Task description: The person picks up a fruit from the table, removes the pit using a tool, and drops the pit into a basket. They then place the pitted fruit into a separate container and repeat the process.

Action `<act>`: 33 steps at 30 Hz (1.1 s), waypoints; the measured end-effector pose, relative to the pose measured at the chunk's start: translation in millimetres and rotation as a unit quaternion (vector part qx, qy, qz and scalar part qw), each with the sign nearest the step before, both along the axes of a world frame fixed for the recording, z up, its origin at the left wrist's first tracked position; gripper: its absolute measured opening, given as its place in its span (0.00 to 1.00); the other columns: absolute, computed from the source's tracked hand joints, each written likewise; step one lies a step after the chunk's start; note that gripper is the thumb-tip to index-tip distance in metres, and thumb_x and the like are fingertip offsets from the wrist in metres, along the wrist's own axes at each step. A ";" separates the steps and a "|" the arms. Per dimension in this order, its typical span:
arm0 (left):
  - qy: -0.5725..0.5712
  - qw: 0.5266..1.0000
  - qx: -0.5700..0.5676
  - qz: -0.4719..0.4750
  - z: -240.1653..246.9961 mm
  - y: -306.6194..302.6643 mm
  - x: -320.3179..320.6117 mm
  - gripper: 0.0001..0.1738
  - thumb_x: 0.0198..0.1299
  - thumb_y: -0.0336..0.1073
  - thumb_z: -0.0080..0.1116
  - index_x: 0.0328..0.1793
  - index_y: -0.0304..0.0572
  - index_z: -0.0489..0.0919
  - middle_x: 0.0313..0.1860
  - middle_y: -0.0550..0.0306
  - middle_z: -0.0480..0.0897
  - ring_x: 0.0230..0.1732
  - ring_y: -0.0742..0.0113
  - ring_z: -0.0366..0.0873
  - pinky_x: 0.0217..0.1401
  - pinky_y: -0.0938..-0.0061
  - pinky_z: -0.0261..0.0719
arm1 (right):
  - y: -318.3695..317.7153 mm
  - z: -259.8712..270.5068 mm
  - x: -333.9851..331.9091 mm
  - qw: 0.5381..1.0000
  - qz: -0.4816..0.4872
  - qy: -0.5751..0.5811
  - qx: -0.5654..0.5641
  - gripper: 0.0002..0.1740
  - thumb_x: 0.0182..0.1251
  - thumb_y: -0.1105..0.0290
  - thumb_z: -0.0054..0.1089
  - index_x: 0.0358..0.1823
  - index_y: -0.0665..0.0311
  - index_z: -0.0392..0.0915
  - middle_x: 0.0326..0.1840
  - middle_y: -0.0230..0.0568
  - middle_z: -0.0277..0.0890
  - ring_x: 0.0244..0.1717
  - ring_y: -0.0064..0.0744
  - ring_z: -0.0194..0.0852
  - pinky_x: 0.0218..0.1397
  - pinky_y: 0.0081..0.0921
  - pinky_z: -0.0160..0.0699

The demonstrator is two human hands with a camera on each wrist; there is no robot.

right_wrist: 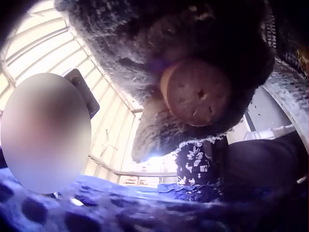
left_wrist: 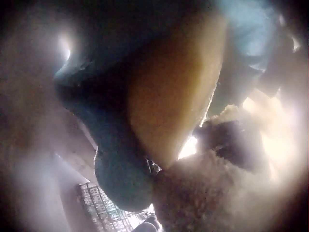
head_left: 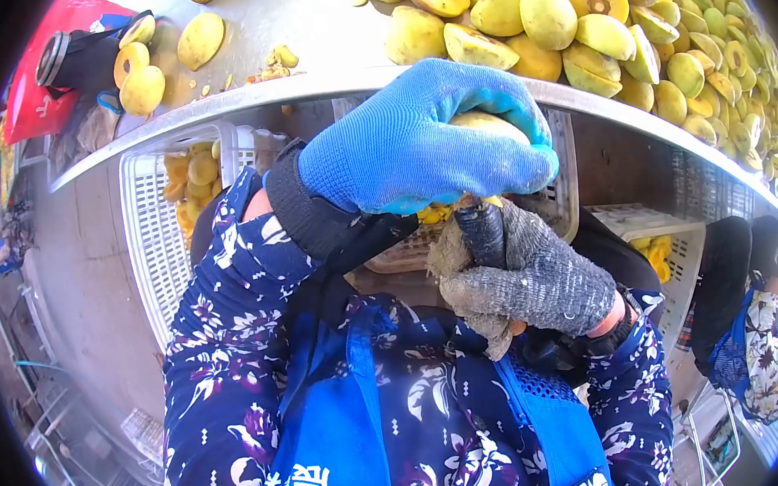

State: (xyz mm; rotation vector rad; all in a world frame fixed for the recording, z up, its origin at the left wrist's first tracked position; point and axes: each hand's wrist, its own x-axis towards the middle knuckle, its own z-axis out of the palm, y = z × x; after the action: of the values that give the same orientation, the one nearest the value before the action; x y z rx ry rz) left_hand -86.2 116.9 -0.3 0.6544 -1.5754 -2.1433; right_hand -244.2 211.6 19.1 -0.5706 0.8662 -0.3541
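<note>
In the head view the left hand [head_left: 427, 139], in a blue glove, curls round a yellow fruit half [head_left: 488, 127] above the crate. The left wrist view shows the fruit half [left_wrist: 174, 92] close up, with a blue-gloved finger [left_wrist: 120, 179] beside it. Just below, the right hand [head_left: 538, 272], in a grey knitted glove, grips a tool with a dark shaft [head_left: 482, 236]. Its round handle end [right_wrist: 197, 93] shows within the gloved right hand [right_wrist: 120, 48] in the right wrist view. The tool's tip is at the fruit's lower side, mostly hidden.
Halved fruits [head_left: 549, 16] are heaped on the metal table [head_left: 317, 29], behind its raised edge. A white crate [head_left: 154, 252] with yellow pieces stands at the left, another [head_left: 674, 262] at the right. A black flask [head_left: 87, 61] lies at the upper left; another person [head_left: 762, 341] sits at the right.
</note>
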 end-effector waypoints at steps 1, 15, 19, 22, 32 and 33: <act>0.001 1.000 0.000 0.001 0.8 -0.6 0.6 0.15 0.53 0.32 0.65 0.46 0.33 0.81 0.45 0.51 0.82 0.46 0.66 0.80 0.50 0.73 0.79 | 0.2 -1.6 0.7 1.000 0.003 -0.001 -0.008 0.13 0.60 0.70 0.61 0.43 0.68 0.72 0.25 0.39 0.74 0.17 0.25 0.73 0.21 0.18 0.74; 0.075 0.991 0.037 0.108 -6.0 5.6 -4.5 0.19 0.63 0.44 0.57 0.49 0.34 0.78 0.47 0.48 0.81 0.45 0.62 0.81 0.50 0.68 0.81 | -2.1 6.1 2.8 1.000 -0.024 0.016 -0.010 0.16 0.60 0.72 0.63 0.47 0.67 0.71 0.24 0.37 0.76 0.25 0.24 0.79 0.29 0.21 0.75; 0.075 0.983 0.024 0.164 -10.4 8.5 -11.3 0.20 0.68 0.46 0.51 0.50 0.33 0.77 0.44 0.50 0.81 0.43 0.63 0.81 0.48 0.69 0.81 | 7.2 -29.7 10.0 0.848 -0.109 0.249 -0.456 0.18 0.62 0.73 0.61 0.51 0.68 0.68 0.37 0.42 0.77 0.40 0.43 0.79 0.47 0.36 0.76; 0.043 0.981 0.036 0.187 -5.3 12.4 -11.2 0.21 0.69 0.47 0.49 0.49 0.33 0.77 0.42 0.51 0.81 0.42 0.65 0.81 0.48 0.71 0.81 | 3.1 -29.7 1.3 0.741 0.016 0.482 -0.467 0.14 0.63 0.71 0.57 0.48 0.66 0.70 0.42 0.56 0.74 0.41 0.57 0.76 0.41 0.43 0.76; -0.402 0.784 -0.440 0.175 3.2 7.2 204.8 0.17 0.64 0.41 0.57 0.52 0.35 0.79 0.45 0.51 0.80 0.46 0.67 0.78 0.49 0.76 0.76 | 17.0 -117.1 -40.1 0.507 0.283 0.566 -0.586 0.09 0.64 0.69 0.49 0.43 0.59 0.76 0.29 0.46 0.78 0.28 0.47 0.80 0.29 0.43 0.77; -0.461 0.788 -0.321 0.252 18.0 6.1 203.7 0.20 0.63 0.44 0.59 0.53 0.34 0.79 0.42 0.52 0.80 0.44 0.68 0.77 0.48 0.76 0.74 | 14.9 -114.8 -39.4 0.505 0.277 0.565 -0.591 0.09 0.64 0.69 0.49 0.43 0.59 0.76 0.29 0.46 0.78 0.28 0.47 0.80 0.29 0.43 0.77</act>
State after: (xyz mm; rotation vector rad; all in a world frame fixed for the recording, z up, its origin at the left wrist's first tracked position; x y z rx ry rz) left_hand 117.5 122.9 17.7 1.7536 -2.0587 -0.7554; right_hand -283.7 226.6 -95.8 -2.5373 1.5373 0.1834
